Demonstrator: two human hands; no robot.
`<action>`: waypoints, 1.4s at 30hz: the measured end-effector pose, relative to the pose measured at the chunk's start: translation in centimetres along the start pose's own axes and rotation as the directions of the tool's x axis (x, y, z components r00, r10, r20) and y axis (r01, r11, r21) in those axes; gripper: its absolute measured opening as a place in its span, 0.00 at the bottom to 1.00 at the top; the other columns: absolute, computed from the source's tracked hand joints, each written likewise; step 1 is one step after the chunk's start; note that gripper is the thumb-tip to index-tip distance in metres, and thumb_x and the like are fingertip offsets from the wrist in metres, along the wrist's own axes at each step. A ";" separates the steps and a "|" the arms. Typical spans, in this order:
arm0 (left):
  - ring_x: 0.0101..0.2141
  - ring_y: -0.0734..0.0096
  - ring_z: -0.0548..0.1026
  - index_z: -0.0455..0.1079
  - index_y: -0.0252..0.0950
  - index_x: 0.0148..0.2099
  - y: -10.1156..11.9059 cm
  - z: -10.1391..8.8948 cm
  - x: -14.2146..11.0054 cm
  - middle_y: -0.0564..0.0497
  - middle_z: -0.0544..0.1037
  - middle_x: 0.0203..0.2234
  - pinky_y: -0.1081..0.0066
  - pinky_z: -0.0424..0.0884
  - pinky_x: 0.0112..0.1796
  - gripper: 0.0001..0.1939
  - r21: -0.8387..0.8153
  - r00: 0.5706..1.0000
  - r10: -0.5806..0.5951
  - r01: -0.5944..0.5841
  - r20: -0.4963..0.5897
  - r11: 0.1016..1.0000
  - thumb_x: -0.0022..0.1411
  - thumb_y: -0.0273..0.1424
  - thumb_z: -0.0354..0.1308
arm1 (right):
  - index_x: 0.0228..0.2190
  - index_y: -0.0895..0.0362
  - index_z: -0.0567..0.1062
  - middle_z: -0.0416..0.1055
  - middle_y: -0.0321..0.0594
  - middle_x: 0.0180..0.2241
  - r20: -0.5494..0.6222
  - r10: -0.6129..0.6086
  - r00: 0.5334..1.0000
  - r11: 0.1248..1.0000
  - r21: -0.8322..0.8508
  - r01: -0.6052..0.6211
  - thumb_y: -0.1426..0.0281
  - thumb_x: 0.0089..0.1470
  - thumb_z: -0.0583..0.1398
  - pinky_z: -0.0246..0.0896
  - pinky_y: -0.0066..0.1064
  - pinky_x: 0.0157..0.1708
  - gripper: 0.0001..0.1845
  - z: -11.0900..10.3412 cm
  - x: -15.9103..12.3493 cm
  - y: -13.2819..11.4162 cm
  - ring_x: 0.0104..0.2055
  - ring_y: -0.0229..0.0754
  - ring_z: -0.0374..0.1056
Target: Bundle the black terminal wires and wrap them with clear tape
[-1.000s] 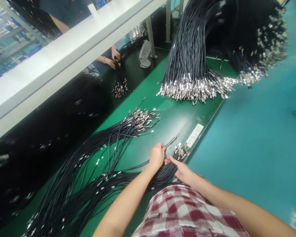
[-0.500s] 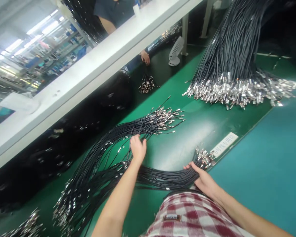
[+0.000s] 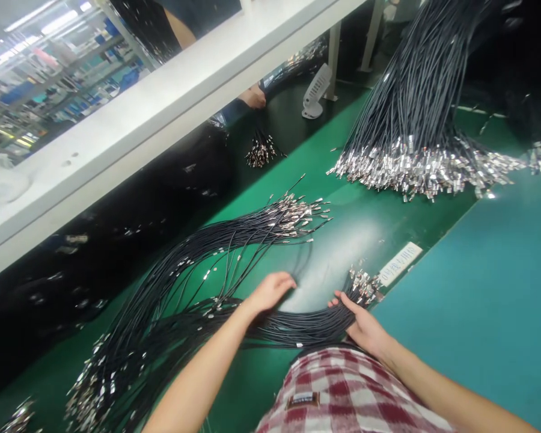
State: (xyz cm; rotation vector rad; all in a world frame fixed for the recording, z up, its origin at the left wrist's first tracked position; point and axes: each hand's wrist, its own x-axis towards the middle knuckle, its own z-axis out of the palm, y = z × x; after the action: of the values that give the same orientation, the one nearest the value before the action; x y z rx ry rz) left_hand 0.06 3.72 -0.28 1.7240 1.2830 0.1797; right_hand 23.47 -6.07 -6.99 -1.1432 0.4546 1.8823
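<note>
My right hand (image 3: pixel 363 322) is wrapped around a bundle of black cables (image 3: pixel 306 325), close to its silvery connector ends (image 3: pixel 364 285). To the left of it, my left hand (image 3: pixel 273 291) is pinched closed above the bundle. A thin dark cable (image 3: pixel 307 258), smeared by motion, arcs up from its fingertips. Beyond both hands lies a looser pile of black cables (image 3: pixel 234 234), its metal tips (image 3: pixel 297 213) pointing right. Several strands run from that pile down toward the held bundle.
A large sheaf of black cables (image 3: pixel 426 90) hangs at the upper right, connectors on the green table (image 3: pixel 342 180). A white rail (image 3: pixel 162 102) crosses the upper left. Behind it, another person's hand (image 3: pixel 253 96) is near a small cable bunch (image 3: pixel 261 150). A paper label (image 3: pixel 400 263) marks the edge.
My left hand has moved from the loose pile toward my right hand, drawing a thin cable along. My right hand keeps its grip on the bundle. The view has shifted slightly.
</note>
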 end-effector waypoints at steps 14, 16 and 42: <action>0.30 0.72 0.66 0.70 0.34 0.34 0.8 4.5 -6.7 0.53 0.70 0.27 0.73 0.62 0.34 0.20 -0.093 0.965 -0.088 0.113 0.245 0.989 0.67 0.43 0.46 | 0.32 0.57 0.79 0.75 0.34 0.24 0.073 -0.095 0.993 0.995 0.023 0.093 0.64 0.41 0.73 0.69 0.32 0.33 0.17 0.1 -0.2 -0.1 0.27 0.39 0.70; 0.26 0.74 0.64 0.70 0.34 0.35 0.0 5.1 -7.7 0.55 0.67 0.23 0.74 0.61 0.29 0.21 -0.158 0.964 -0.137 0.175 0.227 0.972 0.67 0.45 0.47 | 0.30 0.58 0.78 0.75 0.35 0.24 0.055 -0.088 0.995 0.996 -0.007 0.088 0.64 0.39 0.74 0.68 0.32 0.33 0.17 0.0 -0.1 -0.1 0.26 0.39 0.70; 0.46 0.54 0.71 0.67 0.33 0.47 -4.0 -3.7 2.6 0.38 0.72 0.44 0.61 0.67 0.45 0.10 0.561 0.850 -0.092 0.420 -0.519 0.713 0.64 0.30 0.55 | 0.28 0.58 0.77 0.75 0.34 0.27 0.090 -0.030 0.995 0.999 -0.032 0.033 0.66 0.36 0.75 0.72 0.29 0.38 0.17 -0.9 -0.3 0.2 0.35 0.40 0.73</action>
State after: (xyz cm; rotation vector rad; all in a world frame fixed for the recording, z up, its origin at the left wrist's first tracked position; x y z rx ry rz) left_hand -3.69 7.97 -2.24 2.1269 2.1333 -0.0643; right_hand 23.86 -6.91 -7.20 -1.0765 0.3545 1.9116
